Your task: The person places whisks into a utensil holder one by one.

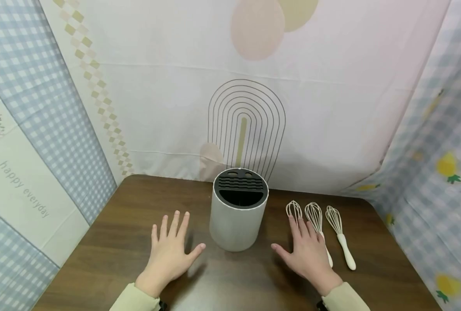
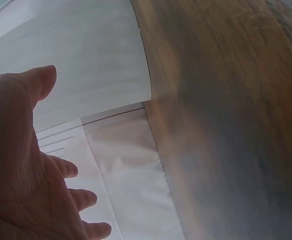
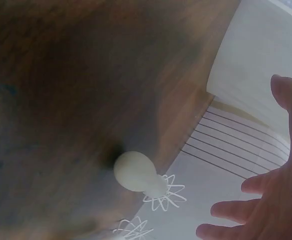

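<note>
My left hand [image 1: 170, 255] is held with fingers spread, left of a white cylindrical utensil holder [image 1: 235, 229] whose dark top has slots and a wide opening. Nothing is in that hand. To the holder's right, my right hand [image 1: 309, 255] also has its fingers spread and grips nothing. Its fingertips overlap the first white whisk [image 1: 294, 208] in the head view, hiding that handle. A second whisk [image 1: 314, 212] is partly covered by the same hand. Farther right lies a third whisk [image 1: 345, 250], fully in sight. In the right wrist view, a whisk handle [image 3: 134, 171] points toward the camera.
The holder stands near the back of a dark wooden table [image 1: 137, 194]. Behind the table hangs a pale patterned cloth [image 1: 168, 108]. Checked cloths enclose the left [image 1: 48, 86] and right [image 1: 440, 207] sides.
</note>
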